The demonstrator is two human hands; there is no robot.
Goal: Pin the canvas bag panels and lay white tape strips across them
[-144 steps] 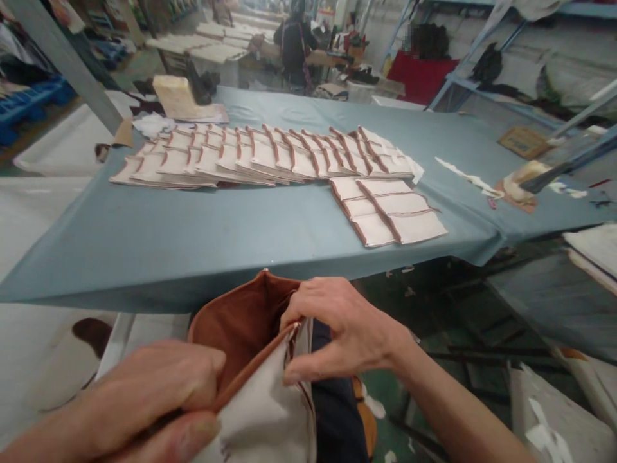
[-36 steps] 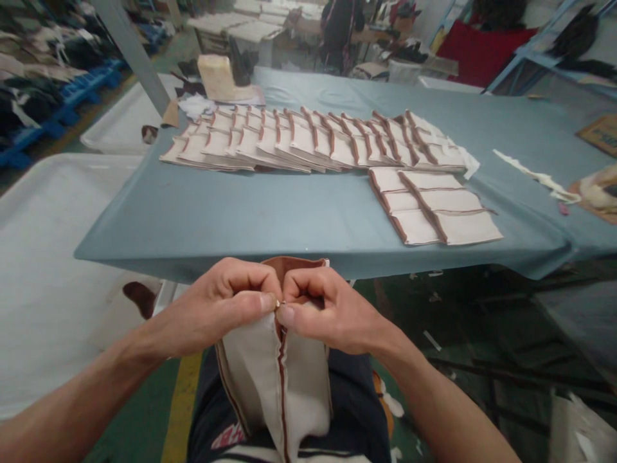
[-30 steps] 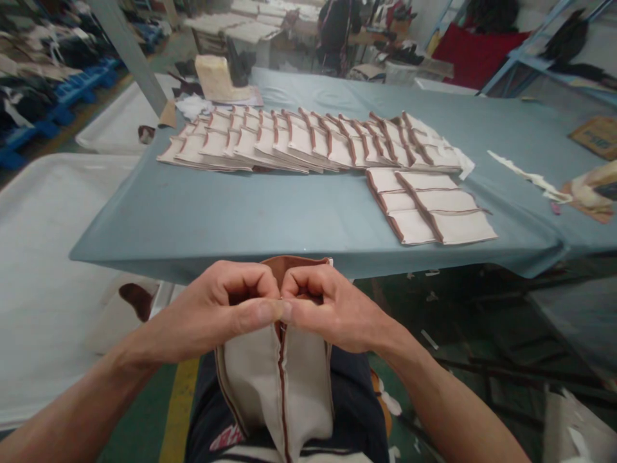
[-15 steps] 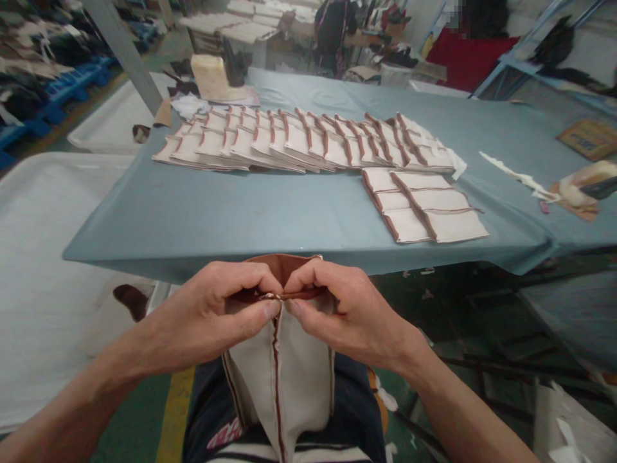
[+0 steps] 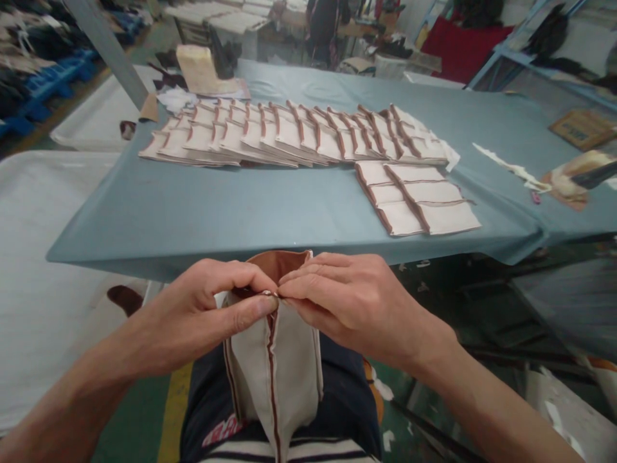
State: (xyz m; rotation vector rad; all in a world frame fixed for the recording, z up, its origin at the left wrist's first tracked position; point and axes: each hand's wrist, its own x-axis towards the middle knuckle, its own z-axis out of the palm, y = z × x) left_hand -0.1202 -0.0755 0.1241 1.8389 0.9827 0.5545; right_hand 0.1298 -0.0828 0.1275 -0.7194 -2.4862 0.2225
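Observation:
A cream fabric pouch (image 5: 294,360) with brown seams and a brown lining hangs over my lap, in front of the table edge. My left hand (image 5: 226,299) pinches its top rim at the middle seam between thumb and forefinger. Right beside it, my right hand (image 5: 347,299) grips the same rim, its fingers bent over the edge and its thumb mostly hidden. The fingertips of both hands nearly meet above the seam. Behind them the brown inside of the pouch shows.
On the blue-covered table (image 5: 216,212) lies a long overlapping row of cream panels (image 5: 289,135) with brown seams. A separate pair of panels (image 5: 424,199) lies nearer me. A cardboard box (image 5: 583,128) sits at right, a white bin (image 5: 53,257) at left.
My right hand has turned so its back faces up, with its fingers laid over the rim. My left hand keeps its pinch. The view has shifted slightly.

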